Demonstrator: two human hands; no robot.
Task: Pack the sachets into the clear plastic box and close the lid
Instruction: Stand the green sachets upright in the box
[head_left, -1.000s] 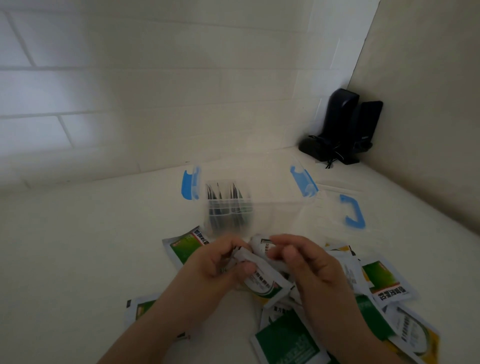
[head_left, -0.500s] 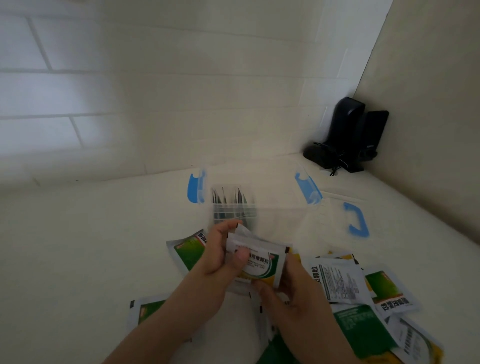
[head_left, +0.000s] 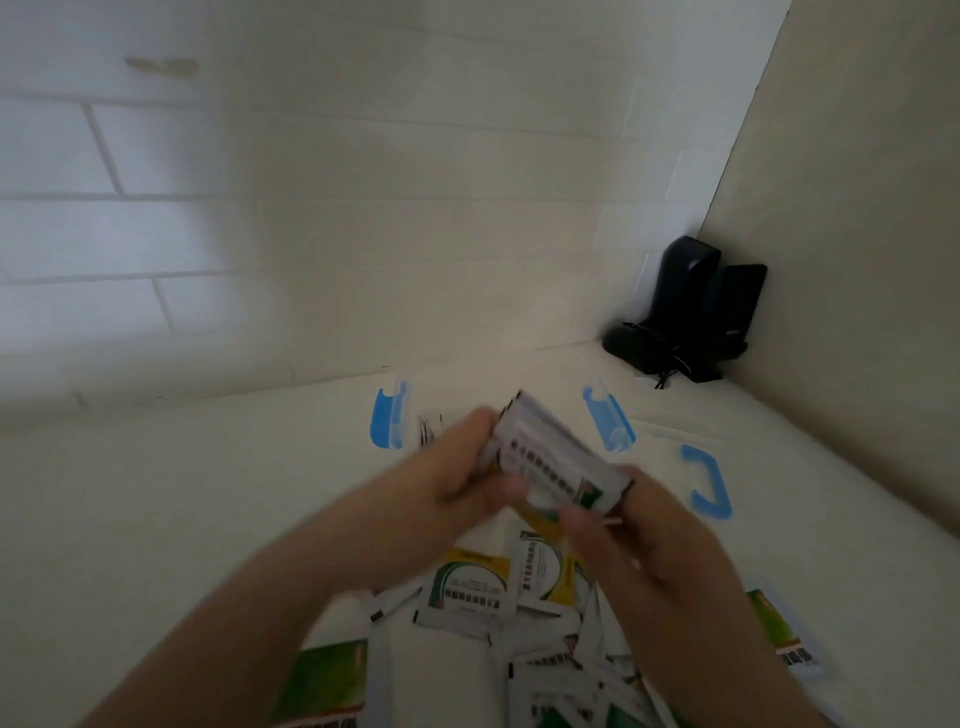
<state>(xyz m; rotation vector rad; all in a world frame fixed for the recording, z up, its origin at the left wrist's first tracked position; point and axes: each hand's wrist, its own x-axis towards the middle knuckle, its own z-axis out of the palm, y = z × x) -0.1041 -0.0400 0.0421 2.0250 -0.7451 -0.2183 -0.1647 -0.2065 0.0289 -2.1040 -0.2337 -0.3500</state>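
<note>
White tiled wall (head_left: 322, 218) meets a plain beige wall at the far right corner, and below them runs the pale tabletop (head_left: 156, 519) where we work. Our left hand (head_left: 457, 478) and right hand (head_left: 639, 535) meet over the middle of it, holding a small stack of sachets (head_left: 556, 457) between them; the stack is tilted, its far end raised. The left fingers are curled round its near-left end, with the thumb pressed on the printed face. The right fingers are bent and grip the lower right end, though motion blur keeps us from telling just which fingertips touch. Behind the hands stands the clear plastic box (head_left: 426, 415), mostly hidden by them; we can make out only a bit of its wall, some dark edges inside, and a blue latch (head_left: 387, 418) to the left and another blue latch (head_left: 608, 421) to the right. The lid (head_left: 670, 447) lies flat just right of the box, nearly invisible but for its blue handle (head_left: 709, 483). More loose sachets (head_left: 519, 623) lie heaped under our forearms, partly covered and cut off by the bottom edge. A black device (head_left: 685, 312) sits in the far corner, well apart from the box.
</note>
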